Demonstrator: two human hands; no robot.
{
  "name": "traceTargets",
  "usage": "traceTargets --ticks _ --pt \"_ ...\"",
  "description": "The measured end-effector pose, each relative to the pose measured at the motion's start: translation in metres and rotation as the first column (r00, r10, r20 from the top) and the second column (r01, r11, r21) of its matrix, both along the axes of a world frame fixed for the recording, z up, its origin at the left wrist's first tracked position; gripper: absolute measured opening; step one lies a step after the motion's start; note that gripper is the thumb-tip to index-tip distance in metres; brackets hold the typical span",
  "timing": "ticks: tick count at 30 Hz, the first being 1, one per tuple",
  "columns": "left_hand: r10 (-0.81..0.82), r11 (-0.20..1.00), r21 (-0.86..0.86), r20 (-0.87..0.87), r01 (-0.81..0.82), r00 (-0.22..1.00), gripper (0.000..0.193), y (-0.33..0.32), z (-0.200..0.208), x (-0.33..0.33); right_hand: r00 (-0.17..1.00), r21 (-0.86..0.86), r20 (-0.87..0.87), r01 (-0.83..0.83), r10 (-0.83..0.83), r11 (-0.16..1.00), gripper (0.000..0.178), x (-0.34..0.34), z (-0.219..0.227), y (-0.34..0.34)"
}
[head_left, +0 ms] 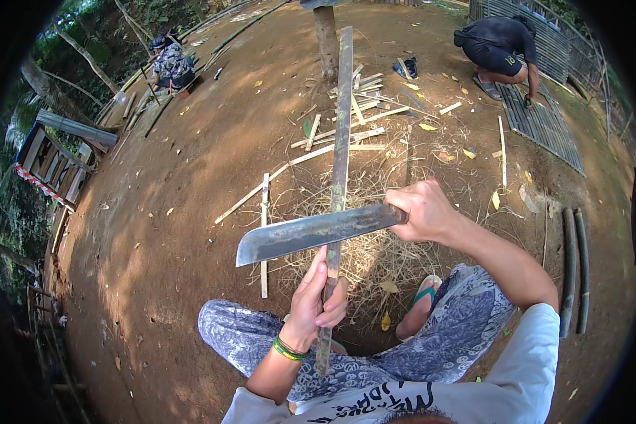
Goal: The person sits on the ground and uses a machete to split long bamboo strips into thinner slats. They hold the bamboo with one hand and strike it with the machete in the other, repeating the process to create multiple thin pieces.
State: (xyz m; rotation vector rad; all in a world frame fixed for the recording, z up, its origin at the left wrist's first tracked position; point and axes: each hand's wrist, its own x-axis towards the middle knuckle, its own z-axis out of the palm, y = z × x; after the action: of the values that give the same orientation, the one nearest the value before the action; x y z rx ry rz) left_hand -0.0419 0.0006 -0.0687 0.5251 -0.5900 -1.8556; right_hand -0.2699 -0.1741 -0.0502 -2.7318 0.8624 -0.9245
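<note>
My right hand [425, 210] is wrapped round the dark handle of a machete [311, 232], whose broad blade points left. The blade lies across a long, narrow strip of wood or split bamboo [341, 134], dark and weathered, at about its middle. Below the blade, my left hand [311, 302] grips that strip, thumb up along it and fingers curled round. From my lap the strip runs away from me toward a tree trunk. Just under the blade a paler patch shows on it. Whether the edge bites into the strip I cannot tell.
Shavings [374, 261] cover the ground before my feet. Beyond them lie pale cut strips [360, 116] beside a tree trunk [326, 46]. Two dark poles [567, 272] lie at right. One person crouches over a slatted panel [540, 127]; another sits far left.
</note>
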Motion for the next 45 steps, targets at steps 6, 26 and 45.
traceTargets --ticks 6,26,45 --pt "-0.169 0.981 0.087 -0.059 0.174 0.984 0.050 0.037 -0.015 0.018 0.946 0.149 0.100 0.291 -0.308 0.945 0.015 -0.039 0.020 -0.046" --pt "0.398 0.844 -0.437 0.899 0.312 0.183 0.049 0.011 -0.019 0.048 0.585 0.698 0.639 -0.168 -0.499 0.696 0.036 -0.098 0.037 -0.050" --pt "0.372 0.927 -0.308 0.699 0.213 -0.610 0.044 -0.053 -0.055 0.166 -0.531 0.895 0.338 -0.073 -0.777 0.440 0.015 -0.338 -0.243 0.017"
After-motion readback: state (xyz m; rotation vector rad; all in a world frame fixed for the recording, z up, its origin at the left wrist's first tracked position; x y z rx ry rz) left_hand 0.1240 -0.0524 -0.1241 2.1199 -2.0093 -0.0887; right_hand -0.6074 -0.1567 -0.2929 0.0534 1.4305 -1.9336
